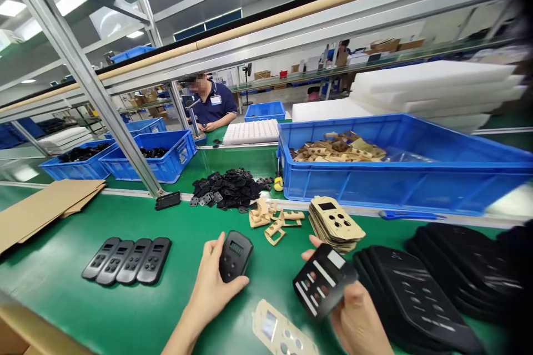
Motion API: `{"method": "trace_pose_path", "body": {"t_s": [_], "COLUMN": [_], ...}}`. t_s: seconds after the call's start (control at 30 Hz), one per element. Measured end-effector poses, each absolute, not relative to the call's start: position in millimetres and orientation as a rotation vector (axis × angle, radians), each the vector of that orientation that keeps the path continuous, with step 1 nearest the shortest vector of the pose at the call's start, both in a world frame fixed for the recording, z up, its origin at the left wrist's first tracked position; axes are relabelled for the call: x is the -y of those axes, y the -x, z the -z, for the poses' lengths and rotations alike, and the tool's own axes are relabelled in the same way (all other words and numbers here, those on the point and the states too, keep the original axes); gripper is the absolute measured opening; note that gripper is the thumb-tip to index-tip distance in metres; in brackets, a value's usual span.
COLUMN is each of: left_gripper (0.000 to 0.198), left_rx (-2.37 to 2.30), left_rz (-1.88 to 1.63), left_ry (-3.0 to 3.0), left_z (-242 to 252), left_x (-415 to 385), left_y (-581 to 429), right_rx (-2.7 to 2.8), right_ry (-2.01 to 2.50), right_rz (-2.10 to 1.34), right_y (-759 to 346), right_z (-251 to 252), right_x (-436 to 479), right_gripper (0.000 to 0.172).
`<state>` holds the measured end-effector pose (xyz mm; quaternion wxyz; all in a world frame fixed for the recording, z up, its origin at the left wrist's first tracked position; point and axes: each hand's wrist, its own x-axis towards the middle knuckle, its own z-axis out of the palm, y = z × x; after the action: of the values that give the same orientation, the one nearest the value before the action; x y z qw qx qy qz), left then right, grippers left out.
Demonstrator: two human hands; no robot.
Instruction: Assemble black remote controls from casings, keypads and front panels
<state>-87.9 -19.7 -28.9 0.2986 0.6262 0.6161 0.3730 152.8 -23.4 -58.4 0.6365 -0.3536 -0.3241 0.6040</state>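
Green bench [54, 294] — four casings [132, 262] together, left hand [211, 278] holding a fifth casing [235, 258].

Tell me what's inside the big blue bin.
The bin holds a heap of tan pieces, with what looks like clear plastic to their right. Whatever lies beneath is hidden.

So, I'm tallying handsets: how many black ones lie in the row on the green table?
4, left of the left hand: leftmost handset, second handset, third handset, rightmost handset, side by side. That hand holds another handset.
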Motion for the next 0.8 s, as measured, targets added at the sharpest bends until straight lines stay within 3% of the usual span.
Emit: {"method": "trace_pose_path", "body": {"t_s": [0.27, 0.43, 0.53, 0.8], "left_gripper": [0.054, 0.051, 0.047, 0.036], "left_rx": [-0.863, -0.819, -0.830, -0.792], "left_rz": [-1.068, -1.012, -1.001, -0.987], "left_ry": [-0.823, -0.528, -0.444, -0.367], "left_z": [29.8, 46.0, 53.0, 54.6], "left_x": [-6.3, 0.5, 5.3, 11.4], "left_y": [32.8, 22.6, 21.5, 19.8], "right_rx": [0.648, 0.492, 0.457, 0.872], "right_ry": [0.782, 0.757, 0.793, 1.080], "right_rz": [-1.467, -1.595, -1.621, -1.432], "right_y": [-143.0, -145.6, -144.8, -140.5], "right_z": [46.5, 52.3, 50.7, 58.4], "right_x": [24.8, 18.4, 15.3, 14.9], "right_gripper": [0.067, 0.063, 0.051, 0.042]}}
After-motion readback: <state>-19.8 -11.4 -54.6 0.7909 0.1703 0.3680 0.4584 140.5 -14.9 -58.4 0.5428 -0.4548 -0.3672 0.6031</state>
